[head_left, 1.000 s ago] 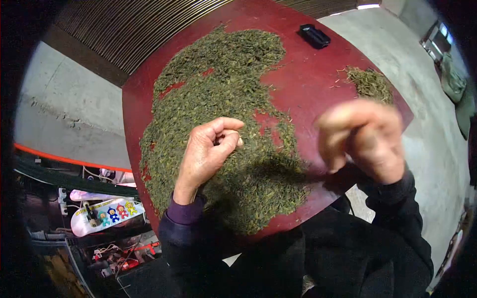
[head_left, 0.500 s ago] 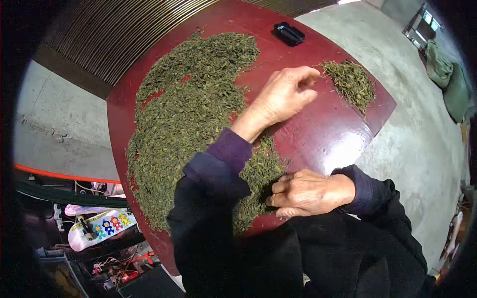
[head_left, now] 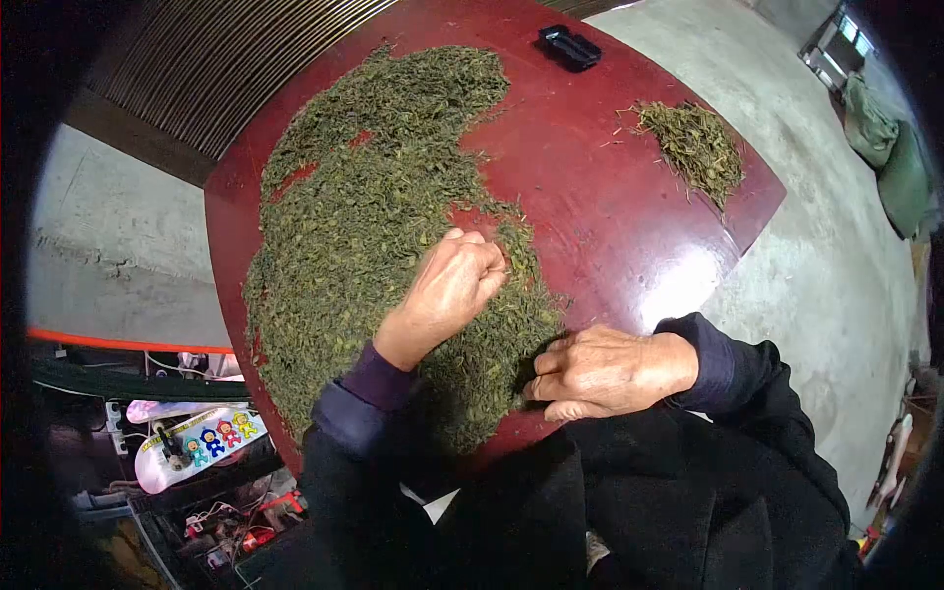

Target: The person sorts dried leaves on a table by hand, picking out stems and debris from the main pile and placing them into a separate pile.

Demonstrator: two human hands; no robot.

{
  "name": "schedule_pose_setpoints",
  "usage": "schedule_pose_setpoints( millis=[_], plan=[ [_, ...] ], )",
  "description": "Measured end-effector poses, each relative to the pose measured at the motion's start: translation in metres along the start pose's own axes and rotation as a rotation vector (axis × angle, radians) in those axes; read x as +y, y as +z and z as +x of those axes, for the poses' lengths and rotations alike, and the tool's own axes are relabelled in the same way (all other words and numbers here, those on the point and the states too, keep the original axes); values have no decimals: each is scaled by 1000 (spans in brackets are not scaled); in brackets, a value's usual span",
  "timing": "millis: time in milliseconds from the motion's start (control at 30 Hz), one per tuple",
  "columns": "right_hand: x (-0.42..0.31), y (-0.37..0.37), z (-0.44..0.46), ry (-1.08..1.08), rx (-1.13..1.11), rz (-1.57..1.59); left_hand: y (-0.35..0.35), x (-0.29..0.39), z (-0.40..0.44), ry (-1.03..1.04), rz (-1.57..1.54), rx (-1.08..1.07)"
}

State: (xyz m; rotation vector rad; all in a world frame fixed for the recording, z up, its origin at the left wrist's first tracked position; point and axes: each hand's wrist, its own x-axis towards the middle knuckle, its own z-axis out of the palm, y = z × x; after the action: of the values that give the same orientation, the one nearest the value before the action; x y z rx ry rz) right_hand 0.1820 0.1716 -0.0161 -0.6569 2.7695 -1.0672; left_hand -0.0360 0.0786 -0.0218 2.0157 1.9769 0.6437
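Dried green leaves [head_left: 344,226] lie in a wide layer over the left part of a red table [head_left: 590,216]. Over the right part of this layer is my left hand [head_left: 454,285], its fingers curled closed; whatever they may hold is hidden. My right hand [head_left: 600,374] rests at the lower right edge of the leaves, near the table's front edge, with its fingers bent together and the tips hidden against the leaves. A smaller heap of yellowish-green leaves and stalks [head_left: 696,147] lies at the table's right corner.
A black plastic tray [head_left: 569,48] sits at the table's far edge. To the lower left are a skateboard with colourful figures [head_left: 197,447] and a box of cables and red items [head_left: 246,526]. Green sacks [head_left: 870,123] stand on the concrete floor at the far right.
My left hand first reached toward the small heap, then came back over the leaf layer and closed. My right hand came down to the leaves' edge and has stayed there. The view has shifted.
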Motion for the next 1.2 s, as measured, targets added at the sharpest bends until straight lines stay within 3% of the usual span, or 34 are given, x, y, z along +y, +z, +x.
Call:
schedule_pose_setpoints(
  millis=[233, 367, 733, 867, 1200],
  plan=[
    [-1, 1, 1, 8, -7, -4, 10, -1, 3, -4, 107, 5],
    [-1, -1, 2, 6, -14, 1, 21, -5, 0, 184, 201, 214],
    [5, -23, -7, 1, 90, -30, 28, -13, -2, 341, 247, 301],
    [18, -34, -4, 138, 207, -21, 1, 4, -4, -42, -96, 39],
    [6, -17, -6, 131, 248, -177, -19, 20, 39, -264, -350, -38]
  ],
)
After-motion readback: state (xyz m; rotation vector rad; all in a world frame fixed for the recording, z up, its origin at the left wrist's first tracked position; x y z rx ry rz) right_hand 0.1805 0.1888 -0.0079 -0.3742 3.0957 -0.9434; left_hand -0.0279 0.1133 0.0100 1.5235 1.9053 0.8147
